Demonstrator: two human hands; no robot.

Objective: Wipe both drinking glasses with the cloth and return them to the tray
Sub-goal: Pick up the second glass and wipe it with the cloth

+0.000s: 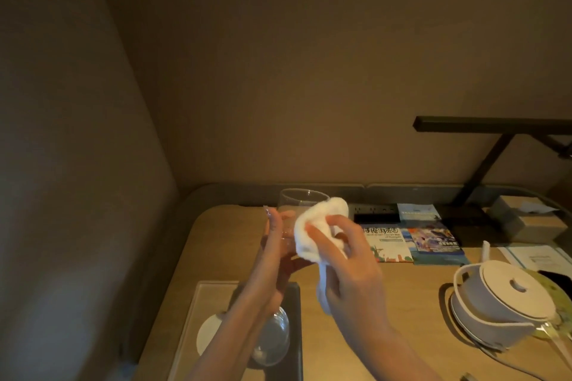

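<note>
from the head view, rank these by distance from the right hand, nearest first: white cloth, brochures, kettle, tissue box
1. White cloth: gripped in the right hand, pressed against the held glass.
2. Brochures: on the desk just right of the hand.
3. Kettle: farther right, near the front edge.
4. Tissue box: far right, by the back wall.

Open desk (356, 334) strip between tray (198, 312) and electric kettle (501, 303), tray's near right part blocked by second glass (272, 340), white coaster (210, 334) at its left, brochures (411, 238) and tissue box (526, 219) along back edge, wall close on left.
</note>
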